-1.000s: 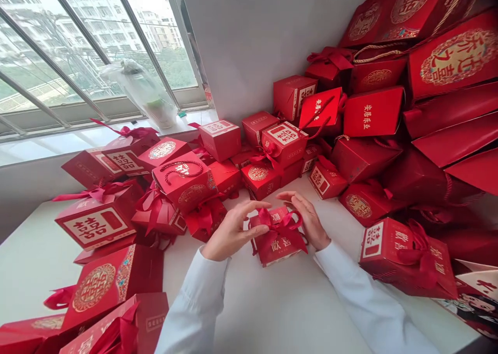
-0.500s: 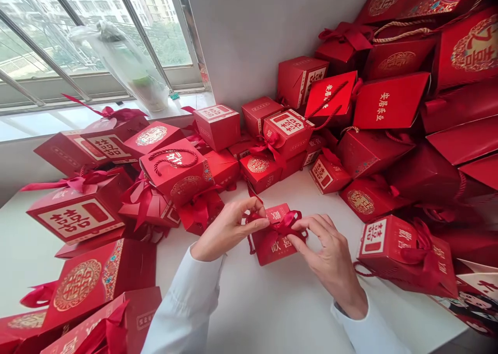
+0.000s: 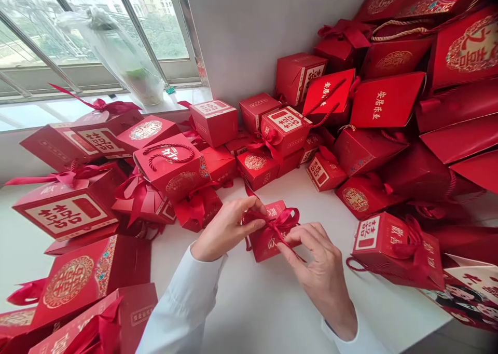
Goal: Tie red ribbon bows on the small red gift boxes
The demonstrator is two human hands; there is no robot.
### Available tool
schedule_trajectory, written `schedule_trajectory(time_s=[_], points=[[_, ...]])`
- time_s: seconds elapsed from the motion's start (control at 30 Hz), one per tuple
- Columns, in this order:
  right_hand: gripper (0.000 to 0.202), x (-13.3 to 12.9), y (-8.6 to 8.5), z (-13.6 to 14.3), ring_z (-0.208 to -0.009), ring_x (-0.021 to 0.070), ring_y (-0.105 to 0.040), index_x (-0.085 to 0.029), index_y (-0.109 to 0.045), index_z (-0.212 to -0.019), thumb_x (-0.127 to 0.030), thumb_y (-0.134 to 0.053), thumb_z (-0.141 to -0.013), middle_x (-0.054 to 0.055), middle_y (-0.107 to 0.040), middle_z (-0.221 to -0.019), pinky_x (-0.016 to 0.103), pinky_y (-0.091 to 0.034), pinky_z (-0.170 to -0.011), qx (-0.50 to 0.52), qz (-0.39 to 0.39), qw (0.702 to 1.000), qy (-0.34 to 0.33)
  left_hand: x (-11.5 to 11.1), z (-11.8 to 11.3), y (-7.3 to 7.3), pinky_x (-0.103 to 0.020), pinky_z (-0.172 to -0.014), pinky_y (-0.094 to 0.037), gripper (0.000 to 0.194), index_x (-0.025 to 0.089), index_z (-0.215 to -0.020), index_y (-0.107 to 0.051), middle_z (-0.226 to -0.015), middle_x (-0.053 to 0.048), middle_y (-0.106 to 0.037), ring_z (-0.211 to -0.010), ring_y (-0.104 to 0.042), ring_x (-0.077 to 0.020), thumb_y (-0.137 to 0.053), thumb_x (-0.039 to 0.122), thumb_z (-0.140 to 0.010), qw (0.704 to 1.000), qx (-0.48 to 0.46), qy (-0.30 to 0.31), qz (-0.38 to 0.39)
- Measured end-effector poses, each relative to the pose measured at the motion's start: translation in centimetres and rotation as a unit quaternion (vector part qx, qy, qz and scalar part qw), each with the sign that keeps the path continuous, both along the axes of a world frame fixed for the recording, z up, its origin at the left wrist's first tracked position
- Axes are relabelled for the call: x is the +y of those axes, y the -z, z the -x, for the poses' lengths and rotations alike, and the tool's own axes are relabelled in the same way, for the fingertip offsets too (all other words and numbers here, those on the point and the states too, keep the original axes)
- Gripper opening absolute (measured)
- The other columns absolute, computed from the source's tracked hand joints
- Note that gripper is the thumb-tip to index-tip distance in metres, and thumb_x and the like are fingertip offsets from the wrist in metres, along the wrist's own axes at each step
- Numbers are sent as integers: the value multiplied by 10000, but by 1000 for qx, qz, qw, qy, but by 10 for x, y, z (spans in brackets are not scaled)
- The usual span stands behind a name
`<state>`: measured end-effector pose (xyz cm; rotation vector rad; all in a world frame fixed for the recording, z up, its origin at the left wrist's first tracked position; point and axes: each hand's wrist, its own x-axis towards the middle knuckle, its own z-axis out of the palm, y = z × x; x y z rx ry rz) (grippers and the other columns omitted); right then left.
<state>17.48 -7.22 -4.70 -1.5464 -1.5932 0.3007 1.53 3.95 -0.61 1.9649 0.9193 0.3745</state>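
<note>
A small red gift box (image 3: pixel 261 246) with gold lettering lies on the white table in front of me. A red ribbon bow (image 3: pixel 287 218) sits across its top, with one loop standing up to the right. My left hand (image 3: pixel 229 227) is closed at the bow's left side, thumb and forefinger pinching the ribbon near the knot. My right hand (image 3: pixel 317 268) pinches a strand of the same ribbon at the box's right side. Part of the box is hidden behind my fingers. A twisted red cord shows at its left edge.
Stacked red gift boxes with bows line the left (image 3: pixel 66 214) and the back (image 3: pixel 213 123). A taller pile of red boxes (image 3: pixel 383 102) fills the right. Close on my right stands another bowed box (image 3: pixel 400 250). A plastic-wrapped item (image 3: pixel 134 68) rests on the windowsill.
My right hand has moved from the bow's right loop, down and left, to a ribbon strand. The loop now stands free. My left hand keeps its pinch. The view has shifted slightly.
</note>
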Motion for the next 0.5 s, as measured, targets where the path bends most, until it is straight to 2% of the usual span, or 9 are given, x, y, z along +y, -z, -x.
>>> schedule_trajectory(time_s=[0.23,0.5], points=[[204,-4,10,0,-711,172,-467,-214,-478,-707,-254,-605,-861,-17,-522,-688,284,-396,-664,40,23,998,46,3,5,-1,-202,-606,-433,120,179,-901,-602,-904,-15,-669,-773,-590,-134,-494,208,-859,1000,-1,8,2],[268,-3,13,-2,-691,171,-426,-208,-423,-635,-218,-545,-874,-24,-488,-611,279,-360,-653,37,34,997,53,2,-1,6,-236,-684,-464,286,178,-883,-599,-887,-13,-662,-782,-603,-141,-398,20,-754,997,-15,-61,-42]])
